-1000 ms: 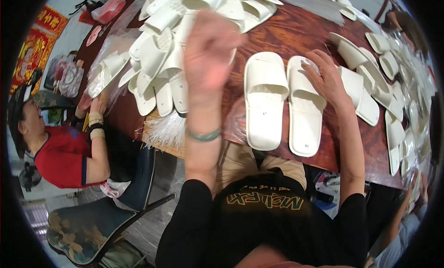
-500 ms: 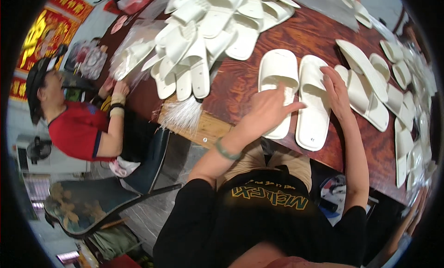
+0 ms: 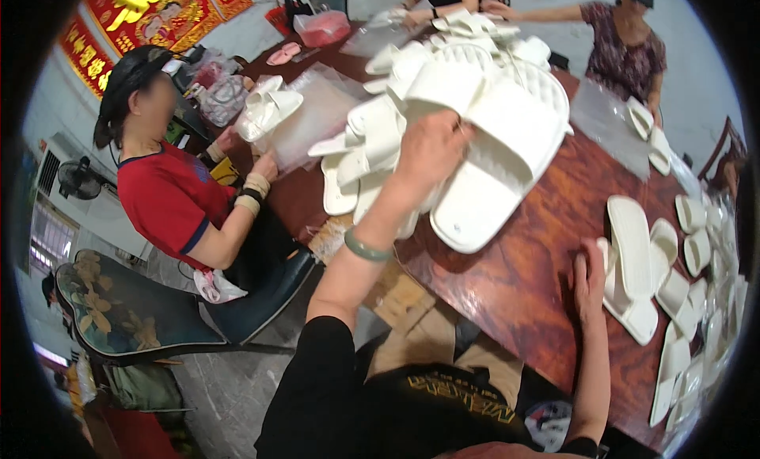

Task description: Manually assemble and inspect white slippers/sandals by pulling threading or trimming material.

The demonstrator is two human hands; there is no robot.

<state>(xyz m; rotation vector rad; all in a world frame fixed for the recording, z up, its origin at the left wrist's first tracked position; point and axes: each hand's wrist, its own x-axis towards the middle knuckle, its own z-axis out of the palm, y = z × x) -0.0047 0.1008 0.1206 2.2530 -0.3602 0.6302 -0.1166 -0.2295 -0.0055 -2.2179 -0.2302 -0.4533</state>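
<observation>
My left hand (image 3: 434,154) is closed on a pair of white slippers (image 3: 495,186), raised over the table with soles tilted. Its fingers pinch the inner edges of the straps where the two slippers meet. Behind and left of them is a heap of white slippers (image 3: 372,146), partly hidden by my hand and the pair. My right hand (image 3: 588,283) rests at the right part of the table, fingers loosely stretched and holding nothing. It lies right beside another white slipper pair (image 3: 631,257), stacked one across the other.
The reddish-brown wooden table (image 3: 507,300) spreads ahead. Several bagged slippers (image 3: 704,300) line its right edge. At left, a person in a red shirt (image 3: 178,201) handles slippers in a clear bag (image 3: 317,106). Other people (image 3: 621,51) are at the far side. A chair (image 3: 134,308) stands left.
The pair that lay flat in front of me is now lifted in my left hand, toward the heap. My right hand has come away from it, and the view has shifted.
</observation>
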